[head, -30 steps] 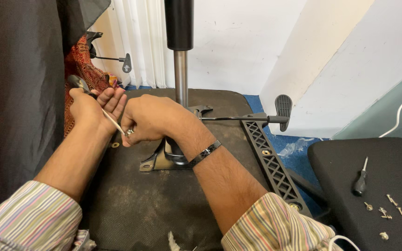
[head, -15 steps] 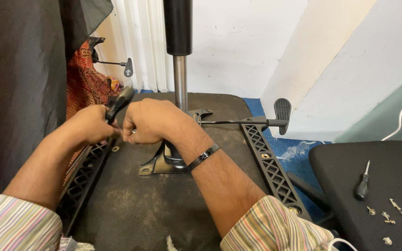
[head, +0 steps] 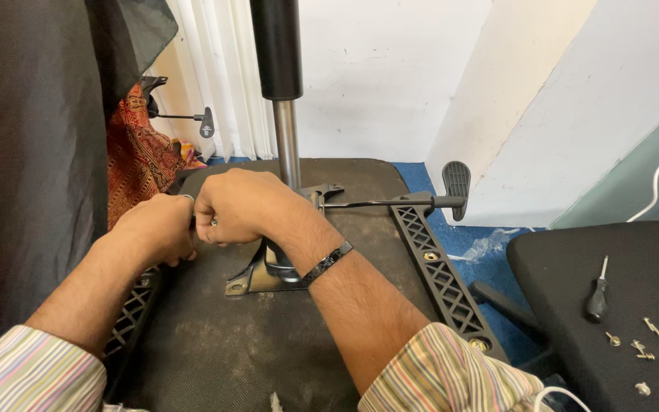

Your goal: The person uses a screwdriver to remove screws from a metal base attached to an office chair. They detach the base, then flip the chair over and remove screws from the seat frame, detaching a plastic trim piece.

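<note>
Right fingers: curled tight into a fist on the right hand (head: 238, 204); a small metal glint shows at the knuckles, most likely a screw or a tool tip, too small to tell which.
Left fingers: folded closed on the left hand (head: 158, 227), pressed against the right fist; whatever they grip is hidden inside the hand.
Contact: the two fists touch, knuckle to knuckle, just left of the bracket (head: 257, 273).
Judged reason for grip: both hands bear on one small point at the seat's left edge, which reads as one hand steadying while the other turns or pushes.
Seat (head: 223, 336): upside down, dusty black underside facing up, so the fittings are within reach.
Bracket: metal plate at the seat's middle, carrying the column (head: 278, 76), which stands upright.
Lever (head: 421, 200): runs right from the bracket, ending in a black paddle, clear of both hands.
Left rail (head: 127, 324): black lattice strip along the seat's left edge, its far end under the left fist.
Right rail (head: 440, 278): matching strip on the right edge, lying flat with bolts showing, untouched.
Spare tools: a screwdriver (head: 596, 294) and loose screws (head: 646, 343) lie on a second cushion (head: 566, 320) to the right, well apart from the hands.
Wrist: a dark band (head: 327, 262) on the right forearm.
</note>
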